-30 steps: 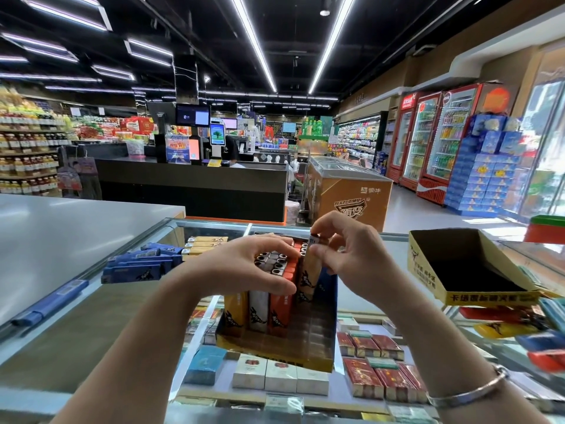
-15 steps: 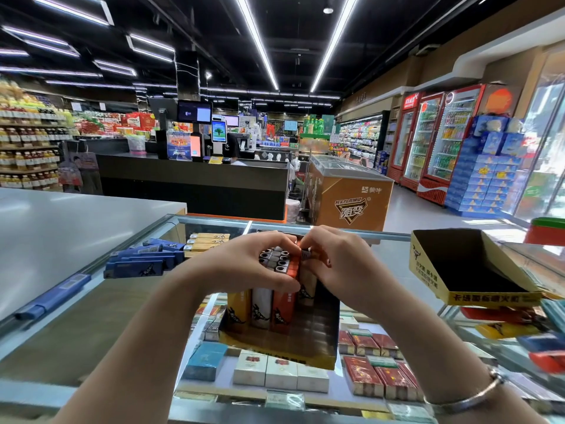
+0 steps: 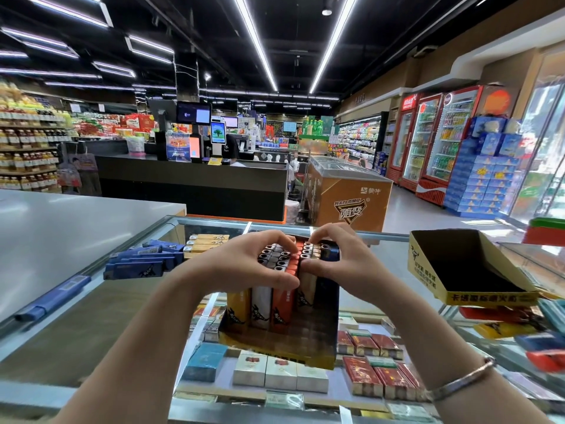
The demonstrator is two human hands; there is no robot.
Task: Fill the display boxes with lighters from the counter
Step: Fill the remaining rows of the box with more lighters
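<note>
On the glass counter (image 3: 91, 328) stands a display box (image 3: 305, 341) holding upright lighters (image 3: 275, 298), the left hand (image 3: 244, 267) curled around the left columns and the right hand (image 3: 339, 264) gripping the right ones, blue lighters (image 3: 143, 261) lying loose beyond, an empty display box (image 3: 470, 270) at right.

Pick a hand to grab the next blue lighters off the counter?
Left. The blue lighters lie on the glass left of the box, on the left hand's side. The right hand would have to cross over the box.
</note>
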